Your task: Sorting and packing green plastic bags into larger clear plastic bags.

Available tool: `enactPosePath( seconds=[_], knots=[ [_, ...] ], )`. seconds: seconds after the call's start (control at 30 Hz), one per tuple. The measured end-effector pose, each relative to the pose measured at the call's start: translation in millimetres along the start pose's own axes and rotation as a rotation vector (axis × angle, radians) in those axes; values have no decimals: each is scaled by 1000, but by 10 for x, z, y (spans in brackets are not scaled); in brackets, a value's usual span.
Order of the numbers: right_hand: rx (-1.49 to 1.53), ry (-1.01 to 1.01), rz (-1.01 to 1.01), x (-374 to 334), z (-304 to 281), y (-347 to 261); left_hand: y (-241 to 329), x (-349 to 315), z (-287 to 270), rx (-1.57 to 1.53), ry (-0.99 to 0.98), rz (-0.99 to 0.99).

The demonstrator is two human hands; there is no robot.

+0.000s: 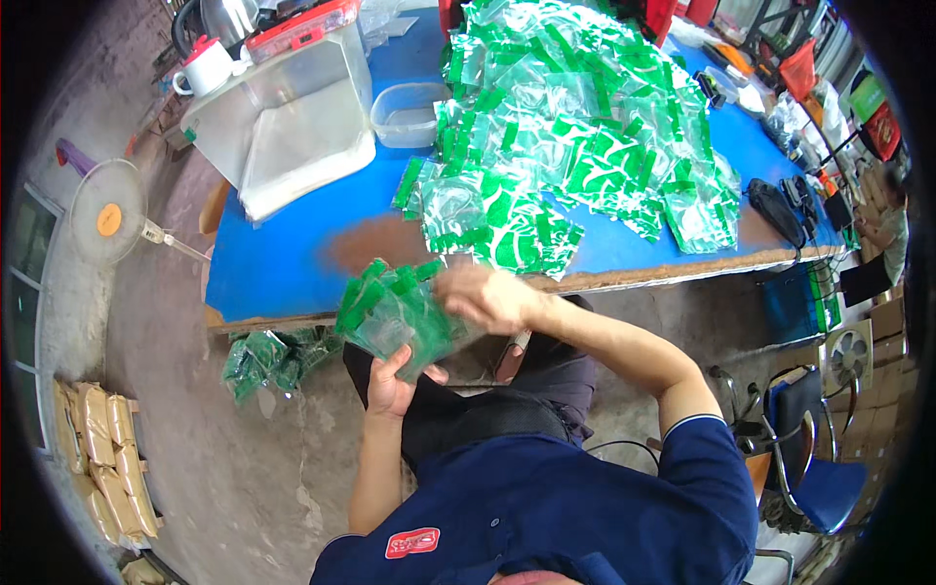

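Note:
My left hand (393,382) grips a stack of green and clear plastic bags (395,317) from below, its thumb pressed on top, just off the table's front edge. At the right side of that stack is my right hand (485,297), its fingers curled and smeared by motion, so what they hold, if anything, cannot be made out. A large heap of similar green and clear bags (575,127) covers the middle of the table beyond both hands, its near edge close to my right hand.
The blue table (278,263) has a worn brown patch. On it stand a clear bin (292,107), an empty plastic tub (408,115) and a white mug (207,68). Bagged green items (268,361) lie below its edge. A fan (107,210) stands left, a chair (814,448) right.

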State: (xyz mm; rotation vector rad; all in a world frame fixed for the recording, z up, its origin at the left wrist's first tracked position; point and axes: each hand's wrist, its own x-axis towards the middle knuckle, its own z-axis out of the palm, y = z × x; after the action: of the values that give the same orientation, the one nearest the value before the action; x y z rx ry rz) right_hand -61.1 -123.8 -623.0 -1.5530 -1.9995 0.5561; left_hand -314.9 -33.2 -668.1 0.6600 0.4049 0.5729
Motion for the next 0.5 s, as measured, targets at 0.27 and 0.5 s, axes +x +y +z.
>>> enactPosePath(
  seconds=[0.27, 0.5],
  knots=[
    [-372, 190, 83, 327, -105, 139, -63, -110, -445, -281, -33, 38],
    [-560, 312, 1, 256, 303, -256, 219, -264, -646, -115, 43, 13]
  ],
)
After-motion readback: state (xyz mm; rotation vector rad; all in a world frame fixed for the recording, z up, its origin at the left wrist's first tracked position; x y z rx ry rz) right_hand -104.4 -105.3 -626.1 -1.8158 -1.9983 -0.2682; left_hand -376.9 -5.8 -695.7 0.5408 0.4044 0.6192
